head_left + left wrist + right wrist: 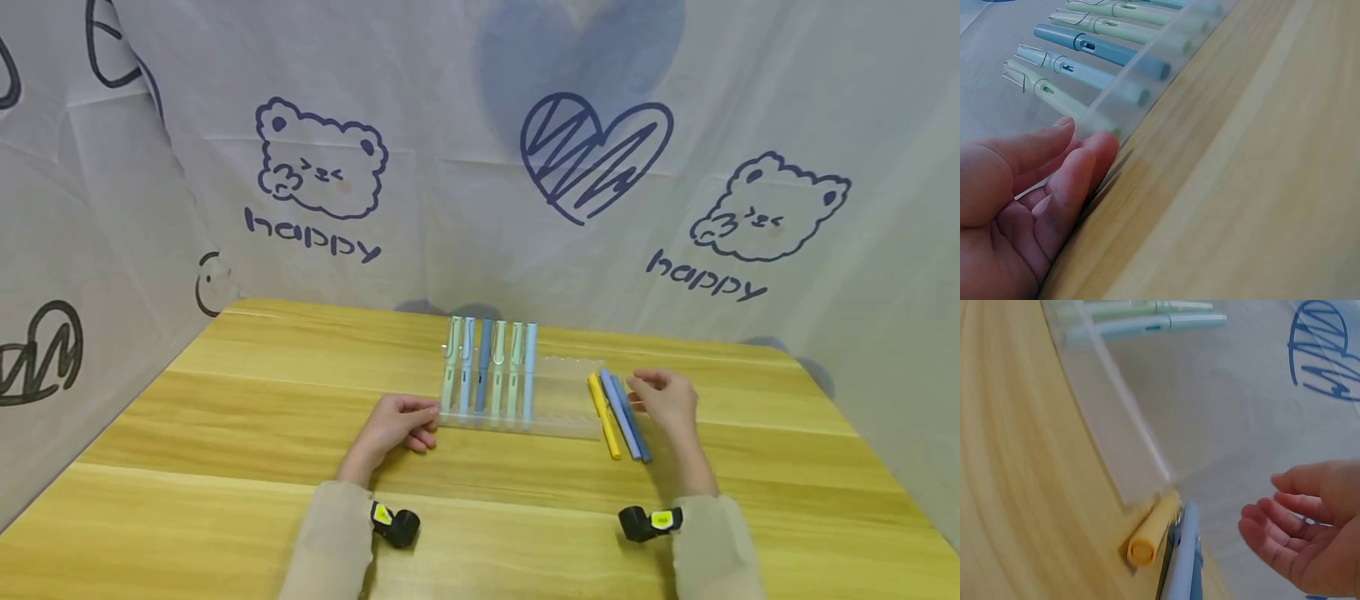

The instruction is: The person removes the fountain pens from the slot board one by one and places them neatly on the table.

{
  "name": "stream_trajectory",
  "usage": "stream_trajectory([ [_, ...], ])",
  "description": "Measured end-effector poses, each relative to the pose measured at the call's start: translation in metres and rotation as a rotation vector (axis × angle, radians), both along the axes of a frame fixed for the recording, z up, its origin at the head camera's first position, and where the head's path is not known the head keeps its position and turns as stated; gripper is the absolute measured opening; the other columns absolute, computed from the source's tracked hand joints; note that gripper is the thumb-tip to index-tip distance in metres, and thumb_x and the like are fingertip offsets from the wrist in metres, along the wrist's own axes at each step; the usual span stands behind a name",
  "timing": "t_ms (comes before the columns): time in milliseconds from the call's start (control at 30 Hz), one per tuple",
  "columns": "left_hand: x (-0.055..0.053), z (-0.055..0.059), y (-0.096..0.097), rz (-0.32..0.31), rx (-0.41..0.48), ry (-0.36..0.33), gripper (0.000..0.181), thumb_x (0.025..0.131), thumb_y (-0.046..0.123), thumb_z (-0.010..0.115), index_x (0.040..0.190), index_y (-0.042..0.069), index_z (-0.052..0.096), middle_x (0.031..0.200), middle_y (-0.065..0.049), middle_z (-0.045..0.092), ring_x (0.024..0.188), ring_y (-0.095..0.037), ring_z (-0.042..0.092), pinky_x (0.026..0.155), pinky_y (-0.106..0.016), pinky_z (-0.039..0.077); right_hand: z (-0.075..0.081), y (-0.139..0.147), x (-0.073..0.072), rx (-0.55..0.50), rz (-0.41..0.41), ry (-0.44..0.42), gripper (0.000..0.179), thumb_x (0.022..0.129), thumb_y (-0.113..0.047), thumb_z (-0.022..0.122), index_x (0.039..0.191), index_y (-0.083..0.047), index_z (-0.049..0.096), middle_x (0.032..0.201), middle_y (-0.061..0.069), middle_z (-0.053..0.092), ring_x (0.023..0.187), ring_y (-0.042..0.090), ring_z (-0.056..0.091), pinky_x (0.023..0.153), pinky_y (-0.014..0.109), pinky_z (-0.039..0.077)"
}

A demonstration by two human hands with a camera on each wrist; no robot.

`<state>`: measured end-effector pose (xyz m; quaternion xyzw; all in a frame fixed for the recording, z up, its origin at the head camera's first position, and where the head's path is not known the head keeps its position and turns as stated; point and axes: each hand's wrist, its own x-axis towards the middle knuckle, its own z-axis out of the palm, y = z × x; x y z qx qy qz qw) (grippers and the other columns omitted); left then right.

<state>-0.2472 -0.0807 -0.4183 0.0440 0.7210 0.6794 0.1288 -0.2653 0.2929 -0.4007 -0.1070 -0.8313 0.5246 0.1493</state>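
A clear plastic pen tray (566, 425) lies on the table, with a row of green and blue pens in its left part. Among them are a dark blue pen (1104, 50) and a light blue pen (1147, 326). At the tray's front left corner, my left hand (401, 423) grips the edge between thumb and fingers. Beside the right end lie a yellow pen (604, 417), a lavender pen (621, 415) and a slate-blue pen (636, 429), close together. My right hand (666, 404) is just right of these pens, fingers loosely bent, holding nothing.
The wooden table (225, 433) meets a white curtain (450, 233) printed with bears and hearts behind the tray. Both wrists wear a small black camera (405, 528). The tray's right part shows bare slots.
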Motion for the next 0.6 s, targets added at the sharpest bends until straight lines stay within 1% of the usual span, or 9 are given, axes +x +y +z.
stream_trajectory([
  [100, 0.000, 0.001, 0.000, -0.003, 0.001, -0.002, 0.028, 0.089, 0.004, 0.052, 0.112, -0.013, 0.054, 0.073, -0.011, 0.060, 0.053, -0.013, 0.060, 0.048, -0.023, 0.053, -0.028, 0.012, -0.025, -0.060, -0.030, 0.104, 0.035, 0.082, -0.020, 0.066, 0.104, 0.006, 0.059, 0.084, 0.012, 0.063, 0.064, 0.015, 0.063, 0.047, 0.022, 0.053],
  [167, 0.001, 0.001, -0.001, -0.009, 0.001, 0.003, 0.029, 0.089, 0.004, 0.052, 0.112, -0.014, 0.054, 0.073, -0.011, 0.060, 0.053, -0.014, 0.060, 0.048, -0.024, 0.053, -0.036, 0.013, -0.034, -0.097, -0.034, 0.155, 0.035, 0.082, -0.021, 0.067, 0.105, 0.004, 0.060, 0.085, 0.012, 0.062, 0.065, 0.015, 0.064, 0.052, 0.023, 0.054],
  [200, 0.001, 0.001, -0.001, -0.007, 0.003, -0.002, 0.028, 0.089, 0.004, 0.052, 0.112, -0.013, 0.054, 0.073, -0.011, 0.060, 0.053, -0.014, 0.060, 0.049, -0.024, 0.053, -0.036, 0.011, -0.036, -0.114, -0.040, 0.174, 0.034, 0.081, -0.020, 0.067, 0.105, 0.003, 0.060, 0.085, 0.012, 0.062, 0.066, 0.016, 0.064, 0.053, 0.025, 0.055],
  [267, 0.001, 0.001, -0.001, -0.010, 0.001, 0.001, 0.029, 0.089, 0.004, 0.052, 0.112, -0.014, 0.054, 0.073, -0.011, 0.060, 0.053, -0.014, 0.060, 0.049, -0.024, 0.053, -0.029, 0.005, -0.035, -0.155, -0.021, 0.207, 0.033, 0.080, -0.017, 0.068, 0.103, 0.005, 0.061, 0.082, 0.011, 0.063, 0.064, 0.015, 0.064, 0.054, 0.025, 0.055],
  [300, 0.001, 0.001, -0.001, -0.012, -0.001, 0.004, 0.029, 0.089, 0.004, 0.052, 0.112, -0.014, 0.054, 0.073, -0.011, 0.060, 0.053, -0.014, 0.060, 0.049, -0.024, 0.053, -0.022, -0.002, -0.030, -0.159, -0.015, 0.208, 0.031, 0.080, -0.015, 0.068, 0.103, 0.005, 0.061, 0.081, 0.011, 0.063, 0.064, 0.015, 0.064, 0.054, 0.026, 0.055],
  [467, 0.002, 0.001, -0.001, -0.018, -0.005, 0.011, 0.029, 0.089, 0.004, 0.052, 0.112, -0.014, 0.053, 0.073, -0.011, 0.061, 0.054, -0.014, 0.060, 0.049, -0.024, 0.054, 0.024, -0.040, 0.001, -0.241, 0.034, 0.214, 0.023, 0.078, -0.001, 0.065, 0.098, 0.010, 0.060, 0.074, 0.010, 0.062, 0.061, 0.016, 0.063, 0.054, 0.028, 0.055],
  [500, 0.002, 0.001, -0.001, -0.019, -0.004, 0.010, 0.029, 0.089, 0.004, 0.052, 0.112, -0.014, 0.053, 0.073, -0.011, 0.060, 0.054, -0.014, 0.060, 0.049, -0.024, 0.054, 0.027, -0.045, 0.002, -0.264, 0.047, 0.222, 0.020, 0.078, 0.001, 0.064, 0.096, 0.009, 0.061, 0.073, 0.010, 0.062, 0.061, 0.017, 0.063, 0.053, 0.028, 0.055],
  [567, 0.001, 0.001, -0.001, -0.018, 0.000, 0.006, 0.029, 0.089, 0.004, 0.052, 0.112, -0.014, 0.054, 0.073, -0.011, 0.060, 0.054, -0.014, 0.060, 0.049, -0.024, 0.054, 0.024, -0.048, -0.001, -0.325, 0.101, 0.268, 0.017, 0.077, 0.003, 0.065, 0.093, 0.007, 0.062, 0.072, 0.010, 0.062, 0.060, 0.017, 0.063, 0.052, 0.027, 0.055],
  [600, 0.001, 0.001, -0.001, -0.021, -0.001, 0.010, 0.029, 0.089, 0.004, 0.052, 0.112, -0.014, 0.053, 0.073, -0.011, 0.060, 0.054, -0.014, 0.060, 0.049, -0.024, 0.054, 0.026, -0.052, 0.001, -0.340, 0.114, 0.278, 0.016, 0.077, 0.003, 0.065, 0.092, 0.007, 0.063, 0.071, 0.010, 0.062, 0.059, 0.016, 0.063, 0.051, 0.027, 0.055],
])
